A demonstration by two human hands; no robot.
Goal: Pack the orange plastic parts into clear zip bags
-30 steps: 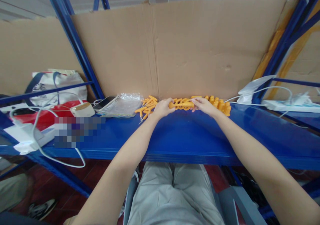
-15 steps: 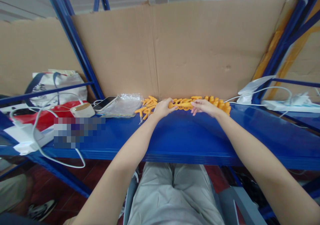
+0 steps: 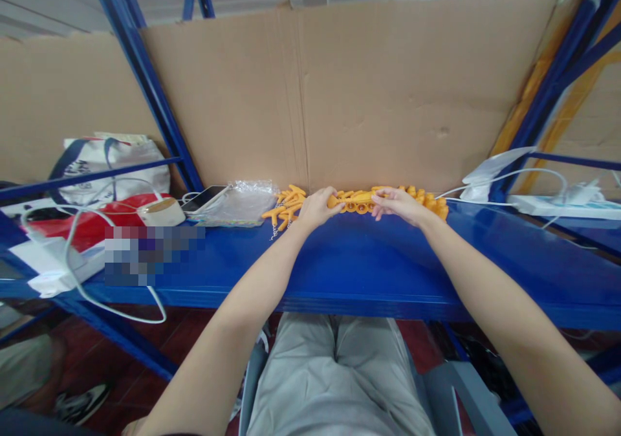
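Against the cardboard at the back of the blue shelf, my left hand [image 3: 317,208] is closed around an orange-yellow plastic piece [image 3: 332,201] with a rounded end. My right hand [image 3: 398,206] is close by on the right, its thumb and forefinger pinched on a slim yellow plastic part [image 3: 363,198]; its other fingers are loosely curled. Whether both hands grip one joined piece I cannot tell. Below and between them shows a row of round-ended yellow pieces [image 3: 361,209]. Yellow T-shaped pieces [image 3: 290,202] with small chains lie left of my left hand. More yellow pieces [image 3: 433,204] are stacked beyond my right wrist.
A clear plastic bag [image 3: 247,203] and a phone [image 3: 206,198] lie to the left. Farther left are a white charger [image 3: 160,211], cables and a cloth bag [image 3: 116,167]. Blue uprights [image 3: 145,87] frame the shelf [image 3: 369,268]. A power strip [image 3: 572,206] is on the right.
The long yellow piece between my hands has shifted, and the round-ended row beneath it shows more. Both hands stay in nearly the same place.
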